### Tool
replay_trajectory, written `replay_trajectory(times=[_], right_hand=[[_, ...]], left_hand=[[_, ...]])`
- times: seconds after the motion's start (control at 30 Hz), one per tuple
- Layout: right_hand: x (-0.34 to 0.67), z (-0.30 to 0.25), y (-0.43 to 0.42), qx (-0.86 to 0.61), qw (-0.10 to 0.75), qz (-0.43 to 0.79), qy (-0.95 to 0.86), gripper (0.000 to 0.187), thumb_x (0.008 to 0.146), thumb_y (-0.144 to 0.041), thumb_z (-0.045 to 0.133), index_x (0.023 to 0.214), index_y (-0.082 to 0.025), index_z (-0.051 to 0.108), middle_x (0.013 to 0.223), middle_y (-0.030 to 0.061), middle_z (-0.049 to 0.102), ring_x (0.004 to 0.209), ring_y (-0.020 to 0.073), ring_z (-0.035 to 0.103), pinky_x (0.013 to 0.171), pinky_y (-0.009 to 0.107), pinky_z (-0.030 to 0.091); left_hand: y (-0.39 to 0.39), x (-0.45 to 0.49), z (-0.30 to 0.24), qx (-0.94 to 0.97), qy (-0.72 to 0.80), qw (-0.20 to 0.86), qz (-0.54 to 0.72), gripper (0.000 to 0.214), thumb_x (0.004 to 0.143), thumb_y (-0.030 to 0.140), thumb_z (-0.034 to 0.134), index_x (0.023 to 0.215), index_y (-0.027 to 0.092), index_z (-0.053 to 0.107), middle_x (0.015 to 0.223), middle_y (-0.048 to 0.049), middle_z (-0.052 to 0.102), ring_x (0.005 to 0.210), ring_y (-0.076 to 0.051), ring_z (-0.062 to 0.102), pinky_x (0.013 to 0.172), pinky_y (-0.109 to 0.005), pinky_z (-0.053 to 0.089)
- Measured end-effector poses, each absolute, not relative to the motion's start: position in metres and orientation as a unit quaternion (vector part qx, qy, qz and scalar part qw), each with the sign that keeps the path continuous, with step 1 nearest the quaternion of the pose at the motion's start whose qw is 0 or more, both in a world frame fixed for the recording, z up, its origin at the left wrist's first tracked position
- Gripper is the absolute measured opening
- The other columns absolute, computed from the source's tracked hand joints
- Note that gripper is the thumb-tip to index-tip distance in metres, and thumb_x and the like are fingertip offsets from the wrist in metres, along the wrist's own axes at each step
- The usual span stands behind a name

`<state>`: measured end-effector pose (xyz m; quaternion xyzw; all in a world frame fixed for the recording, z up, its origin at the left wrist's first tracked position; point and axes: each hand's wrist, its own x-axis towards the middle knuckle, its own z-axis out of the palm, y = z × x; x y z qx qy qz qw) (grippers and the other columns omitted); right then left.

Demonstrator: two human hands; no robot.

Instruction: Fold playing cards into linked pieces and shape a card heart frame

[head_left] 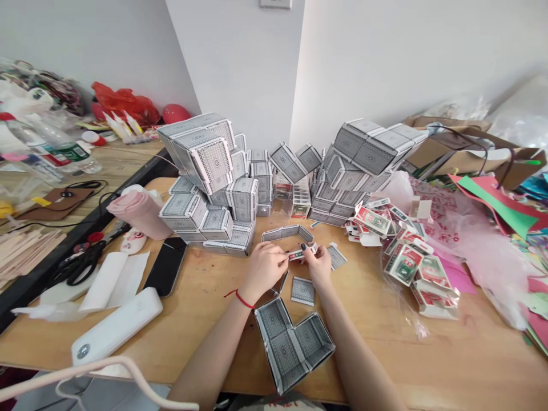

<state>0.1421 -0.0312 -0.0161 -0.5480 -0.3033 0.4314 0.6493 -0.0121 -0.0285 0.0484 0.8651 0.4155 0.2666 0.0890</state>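
Observation:
My left hand [266, 268] and my right hand [319, 266] pinch opposite ends of a small card-box strip [296, 255] with red and green print. A folded grey patterned card strip [286, 231] stands on edge just beyond my fingers. Between my wrists a loose patterned card [303, 290] lies flat, and another patterned card piece [337, 256] is right of my right hand. Nearer me, an L-shaped open tray of patterned cards [284, 348] rests between my forearms.
Stacked card-covered blocks stand at the back left [209, 165] and back right [363, 148]. Opened playing-card boxes [411, 260] pile up at right beside plastic bags [483, 245]. On the left are a phone [166, 266], scissors [83, 262], a white device [117, 325] and a pink cup [139, 211].

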Motion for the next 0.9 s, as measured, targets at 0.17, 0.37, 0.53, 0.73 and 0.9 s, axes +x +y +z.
replay_trajectory(times=[0.17,0.37,0.53,0.73,0.9], right_hand=[[0.144,-0.017,-0.030,-0.549,0.646,0.439,-0.299,0.039,0.058,-0.043,0.072,0.080,-0.019,0.050,0.070,0.0019,0.066,0.044,0.0122,0.054,0.043,0.026,0.045],[0.150,-0.021,-0.026,-0.519,0.642,0.496,-0.270,0.037,0.061,-0.044,0.070,0.078,-0.018,0.050,0.077,0.0044,0.068,0.050,0.0128,0.057,0.045,0.025,0.045],[0.153,-0.018,-0.026,-0.481,0.651,0.530,-0.254,0.034,0.065,-0.047,0.065,0.075,-0.018,0.052,0.083,0.0063,0.068,0.053,0.0125,0.058,0.047,0.026,0.046],[0.148,-0.016,-0.029,-0.477,0.644,0.543,-0.251,0.032,0.065,-0.047,0.064,0.073,-0.018,0.054,0.080,0.0056,0.068,0.050,0.0115,0.055,0.048,0.026,0.046],[0.144,-0.011,-0.035,-0.466,0.636,0.551,-0.272,0.030,0.068,-0.047,0.062,0.072,-0.018,0.055,0.077,0.0043,0.067,0.051,0.0113,0.055,0.050,0.026,0.046]], left_hand=[[-0.027,-0.010,0.047,0.853,0.425,0.115,0.281,0.016,0.078,0.014,0.052,0.074,0.021,0.066,0.073,0.0008,0.066,0.073,-0.013,0.057,0.085,-0.035,0.039],[-0.030,-0.009,0.050,0.846,0.426,0.121,0.297,0.014,0.079,0.015,0.051,0.082,0.021,0.063,0.080,0.0004,0.067,0.078,-0.015,0.059,0.086,-0.036,0.039],[-0.036,-0.007,0.055,0.844,0.431,0.099,0.303,0.017,0.073,0.020,0.062,0.089,0.020,0.059,0.089,-0.0019,0.065,0.088,-0.018,0.057,0.090,-0.038,0.039],[-0.038,-0.004,0.056,0.846,0.422,0.067,0.319,0.005,0.079,0.018,0.055,0.082,0.019,0.058,0.083,-0.0031,0.065,0.085,-0.018,0.059,0.091,-0.040,0.039],[-0.040,-0.005,0.057,0.831,0.424,0.051,0.356,0.010,0.082,0.018,0.050,0.082,0.019,0.060,0.081,-0.0032,0.066,0.083,-0.017,0.060,0.086,-0.038,0.044]])
